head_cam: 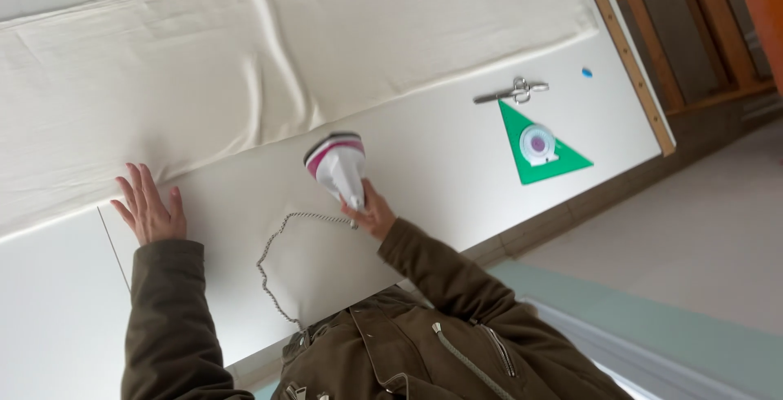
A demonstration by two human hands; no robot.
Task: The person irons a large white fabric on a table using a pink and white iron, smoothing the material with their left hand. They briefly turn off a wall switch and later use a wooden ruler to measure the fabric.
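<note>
Iron (335,163), gripped by its handle in the right hand (373,213), should glide slowly along the cream fabric (245,66) while the open left hand (151,208) presses flat, keeping the cord (273,261) clear

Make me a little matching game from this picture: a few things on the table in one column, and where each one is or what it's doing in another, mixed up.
Things:
1. iron
2. scissors
3. tape measure
4. left hand

Places or states:
A. lying on the green triangle ruler
B. pressed flat at the edge of the cream cloth
C. held by the right hand
D. lying just beyond the triangle's tip

Pairs: 1-C, 2-D, 3-A, 4-B
</note>
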